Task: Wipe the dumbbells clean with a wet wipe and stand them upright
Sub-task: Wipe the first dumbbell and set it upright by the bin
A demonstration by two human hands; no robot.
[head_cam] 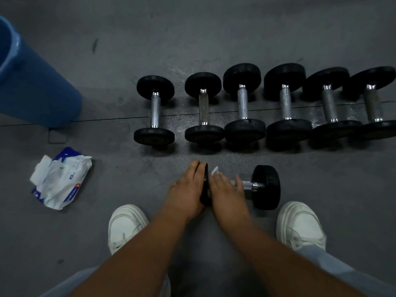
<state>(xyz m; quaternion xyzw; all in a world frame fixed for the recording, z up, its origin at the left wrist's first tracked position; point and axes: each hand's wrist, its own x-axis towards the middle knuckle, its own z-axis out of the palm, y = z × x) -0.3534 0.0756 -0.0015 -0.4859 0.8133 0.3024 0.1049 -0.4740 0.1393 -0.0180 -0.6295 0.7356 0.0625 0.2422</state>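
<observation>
dumbbell (265,187) lies on floor (214,39) at 6 o'clock | left grip (186,189) clasps its left plate | right grip (227,189) wraps wet wipe (215,170) round handle | row of dumbbells (243,103) lying at 1 o'clock

Black dumbbell (265,187) lying flat, white wipe (215,169) on handle, six-dumbbell row (242,103) behind

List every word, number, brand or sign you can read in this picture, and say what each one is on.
Wipe pack: blue print and a red mark, too blurred to read.
Row of dumbbells: no legible markings.
Dumbbell being wiped: none visible.
Wet wipe: plain white, no print.
Blue bin: none visible.
</observation>
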